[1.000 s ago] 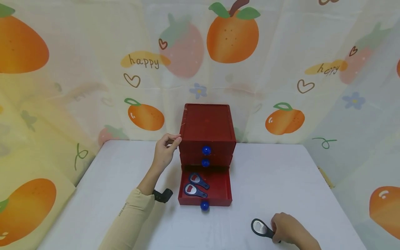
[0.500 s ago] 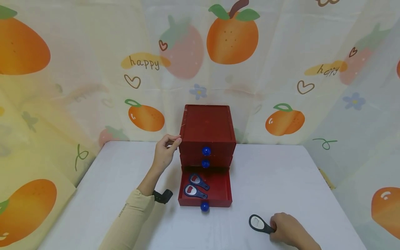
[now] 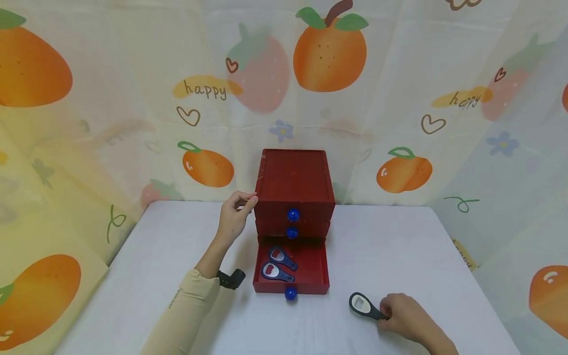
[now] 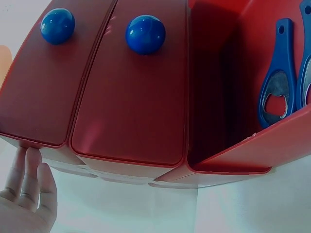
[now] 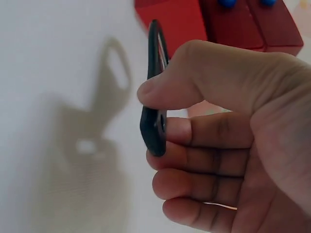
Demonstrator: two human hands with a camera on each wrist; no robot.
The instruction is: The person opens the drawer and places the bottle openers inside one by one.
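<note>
My right hand (image 3: 407, 318) pinches a black bottle opener (image 3: 360, 304) by its handle, its rounded metal end pointing left. In the right wrist view, the thumb and fingers grip the opener (image 5: 154, 116), and its shadow falls on the tabletop. A red drawer cabinet (image 3: 294, 175) stands at the middle back. Its bottom drawer (image 3: 312, 268) is pulled out and carries two blue bottle openers (image 3: 276, 271). My left hand (image 3: 232, 216) rests its fingertips against the cabinet's left side. The left wrist view shows those fingers (image 4: 32, 177) nearly straight at the side wall.
Two closed drawers with blue knobs (image 3: 293, 214) sit above the pulled-out one, whose own knob (image 3: 290, 294) faces front. A white table (image 3: 381, 246) bears the cabinet. Behind it hangs a fruit-patterned cloth (image 3: 372, 118). A black strap piece (image 3: 231, 279) is at the left wrist.
My right hand has lifted the black bottle opener and carried it slightly up and left toward the drawer. The left hand has stayed at the cabinet's side.
</note>
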